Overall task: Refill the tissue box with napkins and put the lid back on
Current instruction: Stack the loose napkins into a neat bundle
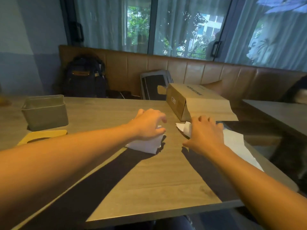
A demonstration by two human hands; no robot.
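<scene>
The grey tissue box (pixel 45 112) stands with its top off at the table's left. Its wooden lid (pixel 43 136) lies flat just in front of it. My left hand (pixel 149 124) grips a stack of white napkins (pixel 146 144) near the middle of the table. To the right, my right hand (pixel 205 133) has its fingers curled on another bunch of white napkins (pixel 185 127). More white napkin material (pixel 239 145) spreads out beyond that hand toward the table's right edge.
A cardboard box (pixel 187 100) with an open flap lies on its side behind my hands. The wooden table (pixel 157 180) ends close to my body. On the bench behind sit a dark backpack (pixel 86 78) and a grey bag (pixel 154 85). Another table (pixel 279 112) stands right.
</scene>
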